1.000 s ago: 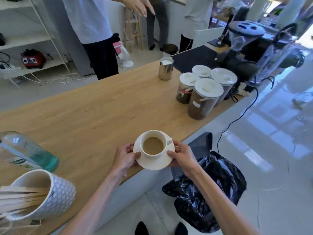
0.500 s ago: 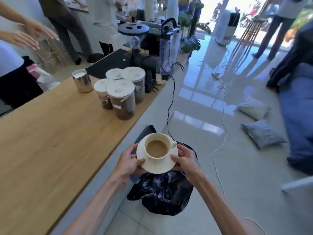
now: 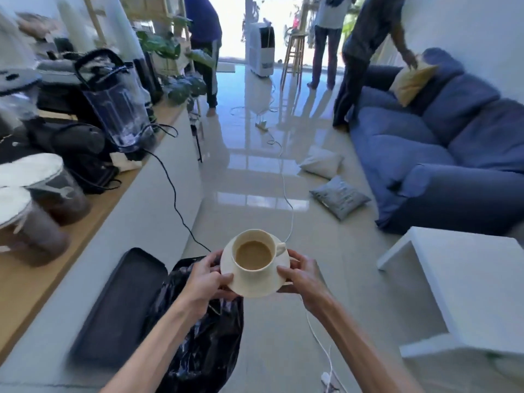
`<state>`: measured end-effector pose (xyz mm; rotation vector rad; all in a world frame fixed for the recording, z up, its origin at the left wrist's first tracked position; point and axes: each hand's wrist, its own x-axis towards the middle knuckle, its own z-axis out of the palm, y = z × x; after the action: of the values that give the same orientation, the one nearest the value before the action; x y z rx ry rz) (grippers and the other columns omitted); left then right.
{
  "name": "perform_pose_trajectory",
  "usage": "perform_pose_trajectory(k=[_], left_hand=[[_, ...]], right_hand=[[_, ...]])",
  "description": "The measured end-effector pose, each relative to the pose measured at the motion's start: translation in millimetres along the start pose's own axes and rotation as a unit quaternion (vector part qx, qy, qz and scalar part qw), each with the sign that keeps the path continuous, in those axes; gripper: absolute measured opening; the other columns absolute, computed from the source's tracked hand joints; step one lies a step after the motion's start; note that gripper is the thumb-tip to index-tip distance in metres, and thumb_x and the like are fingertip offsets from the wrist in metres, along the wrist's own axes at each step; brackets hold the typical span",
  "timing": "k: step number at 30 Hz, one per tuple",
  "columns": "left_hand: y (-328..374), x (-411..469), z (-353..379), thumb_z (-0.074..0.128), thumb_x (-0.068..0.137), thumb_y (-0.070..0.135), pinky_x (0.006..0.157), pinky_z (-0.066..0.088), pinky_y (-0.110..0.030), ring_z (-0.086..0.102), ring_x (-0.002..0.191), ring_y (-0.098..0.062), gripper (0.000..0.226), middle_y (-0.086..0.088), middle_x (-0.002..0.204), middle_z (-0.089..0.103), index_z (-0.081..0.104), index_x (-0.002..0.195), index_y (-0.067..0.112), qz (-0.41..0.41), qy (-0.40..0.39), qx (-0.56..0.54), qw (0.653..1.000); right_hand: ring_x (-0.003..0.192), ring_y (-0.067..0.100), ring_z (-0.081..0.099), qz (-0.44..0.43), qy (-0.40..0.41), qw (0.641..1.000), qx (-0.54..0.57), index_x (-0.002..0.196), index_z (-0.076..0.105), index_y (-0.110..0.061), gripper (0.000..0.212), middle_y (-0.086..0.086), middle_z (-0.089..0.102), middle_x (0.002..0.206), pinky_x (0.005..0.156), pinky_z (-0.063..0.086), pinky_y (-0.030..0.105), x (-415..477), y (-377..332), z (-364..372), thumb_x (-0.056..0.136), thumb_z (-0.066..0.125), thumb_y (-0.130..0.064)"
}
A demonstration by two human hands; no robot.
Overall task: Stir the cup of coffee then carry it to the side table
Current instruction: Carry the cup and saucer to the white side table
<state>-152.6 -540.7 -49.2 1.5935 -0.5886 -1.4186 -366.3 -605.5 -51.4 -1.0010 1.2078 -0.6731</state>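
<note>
A white cup (image 3: pixel 254 252) of milky coffee stands upright on a white saucer (image 3: pixel 256 286), held in the air over the floor. My left hand (image 3: pixel 204 279) grips the saucer's left rim and my right hand (image 3: pixel 302 276) grips its right rim. The cup's handle points to the right. A white side table (image 3: pixel 465 282) stands low at the right, about an arm's length from the cup.
The wooden counter (image 3: pixel 34 279) with lidded jars (image 3: pixel 42 188) and a blender (image 3: pixel 119 106) runs along the left. A black bin bag (image 3: pixel 198 344) sits below my hands. Cables (image 3: pixel 286 191) and cushions (image 3: pixel 338 197) lie on the glossy floor. A blue sofa (image 3: pixel 442 154) and three people stand beyond.
I have turned right, away from the counter, carrying the cup and saucer off it and out over the floor. The sofa and white side table have come into view.
</note>
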Motion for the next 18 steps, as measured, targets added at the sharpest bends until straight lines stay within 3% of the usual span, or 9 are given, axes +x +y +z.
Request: perform_pose_trajectory(k=[4, 7, 12, 15, 18], left_hand=[[14, 26, 68, 0.057, 0.092, -0.02, 0.066, 0.067, -0.045, 0.072, 0.103, -0.045, 0.055, -0.025, 0.116, 0.072, 0.057, 0.129, 0.022, -0.01, -0.048, 0.021, 0.999], [25, 49, 113, 0.056, 0.093, -0.019, 0.073, 0.067, -0.046, 0.074, 0.094, -0.04, 0.055, -0.022, 0.114, 0.076, 0.058, 0.128, 0.024, -0.008, -0.096, 0.056, 0.994], [47, 87, 184, 0.054, 0.092, -0.021, 0.061, 0.066, -0.039, 0.071, 0.087, -0.035, 0.056, -0.024, 0.111, 0.074, 0.059, 0.127, 0.023, -0.009, -0.166, 0.101, 0.981], [60, 114, 224, 0.055, 0.09, -0.022, 0.057, 0.066, -0.038, 0.071, 0.085, -0.035, 0.058, -0.029, 0.118, 0.072, 0.062, 0.126, 0.022, -0.009, -0.201, 0.119, 0.972], [77, 148, 268, 0.055, 0.089, -0.023, 0.053, 0.064, -0.034, 0.071, 0.074, -0.03, 0.058, -0.019, 0.103, 0.075, 0.062, 0.123, 0.024, -0.009, -0.236, 0.147, 0.961]], right_hand=[[0.084, 0.028, 0.074, -0.01, 0.049, 0.999, 0.019, 0.107, 0.069, -0.025, 0.039, 0.007, 0.079, 0.097, 0.062, 0.062, 0.041, 2, -10, -64, 0.086, 0.06, 0.006], [0.076, 0.023, 0.073, -0.013, 0.092, 0.995, 0.029, 0.103, 0.069, -0.027, 0.041, 0.006, 0.078, 0.093, 0.065, 0.064, 0.043, 3, -15, -107, 0.086, 0.059, 0.008], [0.078, 0.023, 0.072, -0.019, 0.155, 0.986, 0.05, 0.102, 0.068, -0.028, 0.043, 0.006, 0.078, 0.094, 0.062, 0.063, 0.039, 12, -25, -164, 0.085, 0.059, 0.01], [0.084, 0.026, 0.072, -0.02, 0.191, 0.979, 0.063, 0.112, 0.067, -0.021, 0.044, 0.011, 0.077, 0.101, 0.065, 0.063, 0.04, 22, -34, -194, 0.084, 0.058, 0.011], [0.083, 0.026, 0.072, -0.027, 0.238, 0.968, 0.078, 0.104, 0.068, -0.027, 0.045, 0.008, 0.078, 0.097, 0.064, 0.064, 0.04, 39, -45, -225, 0.085, 0.057, 0.012]])
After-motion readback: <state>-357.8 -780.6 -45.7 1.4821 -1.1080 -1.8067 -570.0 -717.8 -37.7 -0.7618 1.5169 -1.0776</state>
